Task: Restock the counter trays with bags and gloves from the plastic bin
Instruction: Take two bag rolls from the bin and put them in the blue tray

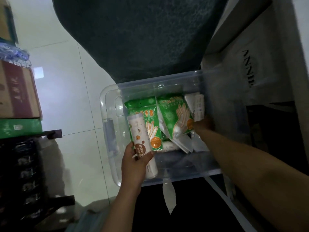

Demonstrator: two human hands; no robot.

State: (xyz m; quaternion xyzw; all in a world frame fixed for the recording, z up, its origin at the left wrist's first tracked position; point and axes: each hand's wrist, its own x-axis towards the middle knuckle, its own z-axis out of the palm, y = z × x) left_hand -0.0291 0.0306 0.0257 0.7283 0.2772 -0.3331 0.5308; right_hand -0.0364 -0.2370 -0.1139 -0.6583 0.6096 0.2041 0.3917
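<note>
A clear plastic bin (107, 104) stands on the floor below me. Inside it lie two green glove packs (173, 113) side by side, with white bag rolls (197, 104) at the far right and more white packs underneath. My left hand (135, 163) holds a white roll of bags (138, 131) with brown and orange print, raised over the bin's left side. My right hand (203, 124) reaches deep into the bin at the right edge of the right glove pack. Its fingers are hidden, so its grip is unclear.
Cardboard boxes (18, 92) are stacked at the left above a dark shelf (25, 164). A dark green mat (142, 36) lies beyond the bin. A white cabinet (260, 64) with lettering stands at the right. Pale floor tiles (70, 81) lie between the boxes and the bin.
</note>
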